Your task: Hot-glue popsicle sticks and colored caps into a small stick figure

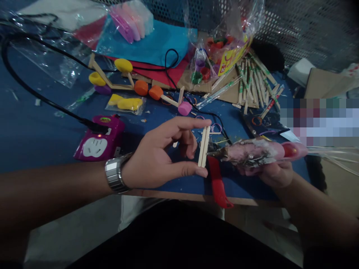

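Between the thumb and forefinger of my left hand (159, 149) stand short wooden sticks (203, 146), laid side by side and gripped at their two ends. My right hand (276, 173) is wrapped around a pink hot glue gun (252, 153), smeared with grey-white residue. The gun's nozzle points left, and its tip is at the sticks' right side; whether it touches them I cannot tell. Below the nozzle a red strip (217, 183) hangs over the table's front edge. Clear glue sticks (331, 150) trail from the gun's rear.
A purple power socket (99, 138) with a black cable (42, 95) sits left. Behind my hands lie stick pieces with an orange cap (141, 87), a yellow packet (125, 104) and blue sheets (168, 39). Wrapped chopsticks (255, 80) and a bag of coloured caps (215, 56) lie back right.
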A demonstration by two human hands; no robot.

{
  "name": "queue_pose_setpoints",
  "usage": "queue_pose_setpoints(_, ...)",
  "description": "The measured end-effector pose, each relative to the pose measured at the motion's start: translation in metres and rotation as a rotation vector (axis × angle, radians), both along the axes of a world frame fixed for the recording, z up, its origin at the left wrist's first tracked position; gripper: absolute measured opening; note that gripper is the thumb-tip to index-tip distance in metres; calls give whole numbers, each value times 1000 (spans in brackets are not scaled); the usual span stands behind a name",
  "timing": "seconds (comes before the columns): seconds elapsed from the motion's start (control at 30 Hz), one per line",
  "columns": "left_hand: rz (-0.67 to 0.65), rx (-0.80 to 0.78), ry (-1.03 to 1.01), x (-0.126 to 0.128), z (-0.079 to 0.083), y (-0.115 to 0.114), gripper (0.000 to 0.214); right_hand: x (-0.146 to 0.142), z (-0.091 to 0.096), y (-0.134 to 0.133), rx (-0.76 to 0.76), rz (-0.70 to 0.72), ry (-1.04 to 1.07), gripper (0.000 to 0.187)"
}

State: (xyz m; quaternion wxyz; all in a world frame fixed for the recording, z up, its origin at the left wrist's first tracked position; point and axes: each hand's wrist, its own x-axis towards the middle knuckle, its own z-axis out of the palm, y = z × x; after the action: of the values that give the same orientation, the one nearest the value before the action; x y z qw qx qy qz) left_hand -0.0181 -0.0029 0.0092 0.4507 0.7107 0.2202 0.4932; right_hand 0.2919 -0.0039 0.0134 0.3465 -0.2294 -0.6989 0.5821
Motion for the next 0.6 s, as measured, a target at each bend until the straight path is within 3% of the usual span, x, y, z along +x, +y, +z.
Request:
queue_pose_setpoints(0.17,2,-6,25,0,2,-1,76,1,4,6,85,113,-15,57)
queue_pose_setpoints(0.4,5,13,0,0,1,0,77,-8,7,5,135,80,11,50)
queue_pose_setpoints(0.6,9,-3,-15,0,-2,2,78,-6,11,11,178,170,-37,52)
